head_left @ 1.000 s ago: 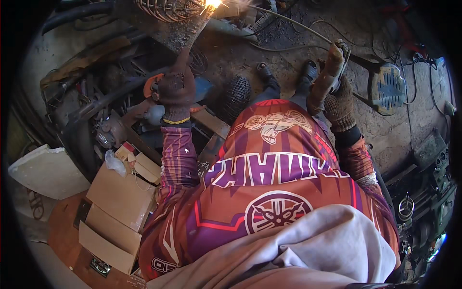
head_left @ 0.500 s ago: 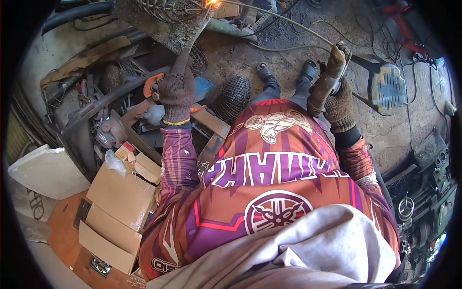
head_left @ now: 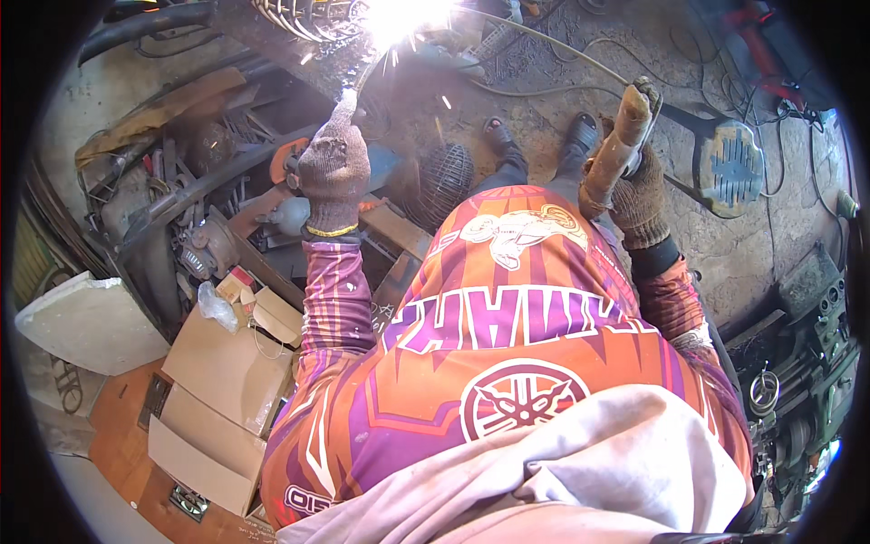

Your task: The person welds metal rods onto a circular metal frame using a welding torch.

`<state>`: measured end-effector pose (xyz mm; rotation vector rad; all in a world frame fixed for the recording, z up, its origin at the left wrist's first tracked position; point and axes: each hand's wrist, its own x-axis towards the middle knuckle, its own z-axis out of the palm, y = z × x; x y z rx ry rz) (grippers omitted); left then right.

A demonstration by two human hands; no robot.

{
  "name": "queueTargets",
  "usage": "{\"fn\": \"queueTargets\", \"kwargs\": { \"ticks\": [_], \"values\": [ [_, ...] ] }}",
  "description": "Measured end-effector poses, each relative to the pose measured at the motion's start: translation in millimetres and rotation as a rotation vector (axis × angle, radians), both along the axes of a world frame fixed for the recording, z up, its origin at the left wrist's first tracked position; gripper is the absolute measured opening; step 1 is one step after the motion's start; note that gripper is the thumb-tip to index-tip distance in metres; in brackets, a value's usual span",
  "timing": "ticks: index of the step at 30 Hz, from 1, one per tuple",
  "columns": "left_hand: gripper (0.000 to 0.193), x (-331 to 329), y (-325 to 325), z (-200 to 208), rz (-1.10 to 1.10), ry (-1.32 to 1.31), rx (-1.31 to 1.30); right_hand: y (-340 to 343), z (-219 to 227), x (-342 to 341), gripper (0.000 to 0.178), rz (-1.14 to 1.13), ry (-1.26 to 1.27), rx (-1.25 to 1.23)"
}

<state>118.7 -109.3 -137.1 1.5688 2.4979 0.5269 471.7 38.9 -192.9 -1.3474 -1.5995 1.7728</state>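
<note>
My left hand (head_left: pixel 333 172), in a brown knit glove, is closed around a welding electrode holder whose rod (head_left: pixel 364 74) reaches up to a bright white arc (head_left: pixel 403 14) at the top of the view. The arc burns against a wire metal piece (head_left: pixel 304 16) on a dark bench. My right hand (head_left: pixel 639 195), also gloved, grips the wooden handle (head_left: pixel 616 150) of a tool held upright at my right side. My orange and purple jersey (head_left: pixel 489 363) fills the lower middle.
An open cardboard box (head_left: pixel 222 381) sits at lower left beside a white slab (head_left: pixel 86 322). Metal scrap and an angle grinder (head_left: pixel 290 163) lie at left. A round wire cage (head_left: pixel 444 181) and cables lie on the dirt floor. Machinery (head_left: pixel 802 363) stands at right.
The arc has flared from a small spark into a large bright glare with sparks flying. My left hand has pushed slightly up toward it. My right hand stays in place.
</note>
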Motion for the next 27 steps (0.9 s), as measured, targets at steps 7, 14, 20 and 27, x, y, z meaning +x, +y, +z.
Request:
{"fn": "queueTargets", "kwargs": {
  "ticks": [7,14,20,27],
  "values": [
    [0.035,-3,1,-4,-0.028,0.074,0.038,2,-9,4,0.033,0.07,-0.046,0.186],
    [0.04,-7,-2,-11,-0.034,-0.057,0.12,3,-8,6,0.031,0.044,0.071,0.106],
    [0.04,-2,3,-2,0.043,-0.118,0.014,1,-8,6,0.034,-0.021,0.079,0.008],
    [0.04,-4,1,-6,0.011,-0.074,0.035,1,-9,5,0.035,-0.019,0.022,0.016]
  ]
}}
